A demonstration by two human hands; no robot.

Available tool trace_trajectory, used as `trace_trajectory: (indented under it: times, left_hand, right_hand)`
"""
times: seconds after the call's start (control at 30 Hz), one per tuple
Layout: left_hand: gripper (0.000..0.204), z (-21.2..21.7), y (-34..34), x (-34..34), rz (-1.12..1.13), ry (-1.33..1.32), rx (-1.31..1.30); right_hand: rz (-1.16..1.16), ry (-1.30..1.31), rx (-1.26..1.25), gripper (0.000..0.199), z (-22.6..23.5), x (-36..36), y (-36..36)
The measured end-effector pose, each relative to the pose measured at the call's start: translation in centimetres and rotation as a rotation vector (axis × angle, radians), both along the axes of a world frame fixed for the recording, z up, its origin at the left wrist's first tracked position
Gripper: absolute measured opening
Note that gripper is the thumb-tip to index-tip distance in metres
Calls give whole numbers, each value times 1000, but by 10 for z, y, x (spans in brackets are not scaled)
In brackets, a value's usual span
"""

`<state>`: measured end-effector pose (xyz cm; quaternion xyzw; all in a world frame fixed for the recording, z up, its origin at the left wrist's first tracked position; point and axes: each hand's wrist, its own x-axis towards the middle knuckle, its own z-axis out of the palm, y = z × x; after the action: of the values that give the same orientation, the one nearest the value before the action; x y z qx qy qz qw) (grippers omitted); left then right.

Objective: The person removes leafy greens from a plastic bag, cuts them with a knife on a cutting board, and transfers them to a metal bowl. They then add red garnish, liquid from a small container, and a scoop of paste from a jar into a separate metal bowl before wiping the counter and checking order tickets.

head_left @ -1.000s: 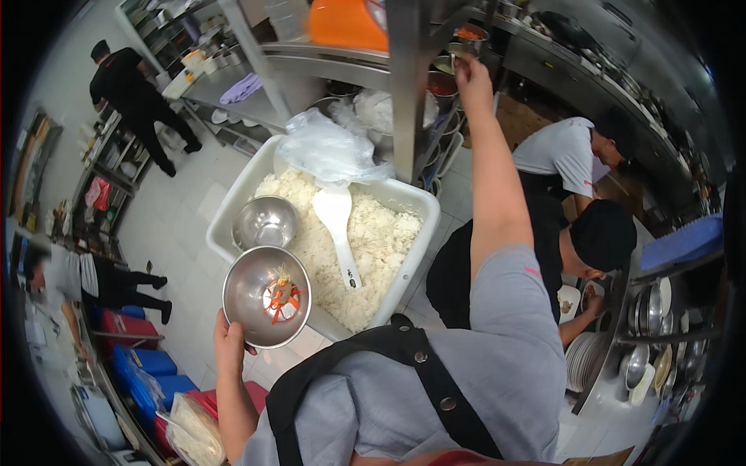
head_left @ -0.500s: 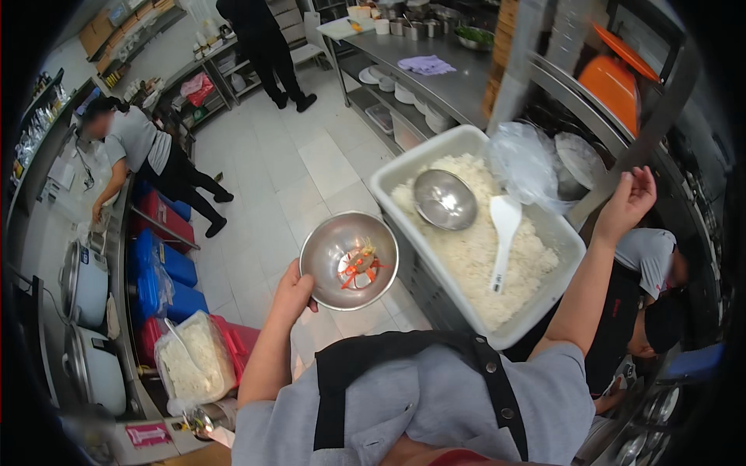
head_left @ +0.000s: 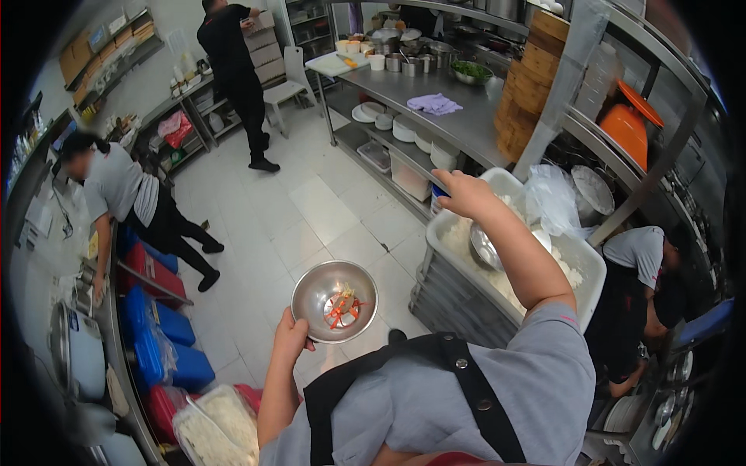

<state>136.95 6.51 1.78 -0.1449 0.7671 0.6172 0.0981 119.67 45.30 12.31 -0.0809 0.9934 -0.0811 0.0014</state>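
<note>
My left hand [head_left: 293,335] grips the rim of a round steel bowl [head_left: 312,292], thumb on the edge, holding it out over the floor. Orange-red strips and some pale yellow shreds [head_left: 342,307] lie in its bottom. My right arm reaches across a white tub [head_left: 466,269] of cooked rice. My right hand [head_left: 466,193] hovers at the tub's far left corner, fingers stretched out, and no held object shows. A second steel bowl [head_left: 483,248] rests on the rice, partly hidden by my forearm. The rice paddle is mostly covered.
A steel counter [head_left: 388,81] with a purple cloth [head_left: 434,104], pots and stacked bamboo steamers [head_left: 536,85] stands beyond the tub. Blue bins [head_left: 167,342] and another rice container [head_left: 221,427] are at left. Co-workers stand at far left, at the back and at right.
My right hand has swung from the tub's right side across to its far left corner. The left hand still holds the bowl. The view has shifted, with the tub lower and farther right.
</note>
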Motion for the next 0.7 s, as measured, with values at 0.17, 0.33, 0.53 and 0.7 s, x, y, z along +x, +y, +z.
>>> trace_trajectory:
  times: [0.17, 0.33, 0.53, 0.7]
  left_hand:
    - [34, 3, -20, -73, -15, 9, -40]
    - [34, 11, -49, -163, 31, 13, -88]
    - [35, 12, -72, -275, 48, -1, -71]
    - [33, 0, -86, -383, 38, 5, -34]
  right_hand:
    - [-89, -188, 44, 60, -26, -115, 17]
    - [-276, -161, -10, 62, -55, -231, 33]
    - [-394, -135, -47, 63, -91, -339, 32]
    - [-473, -116, -50, 62, -98, -424, 25]
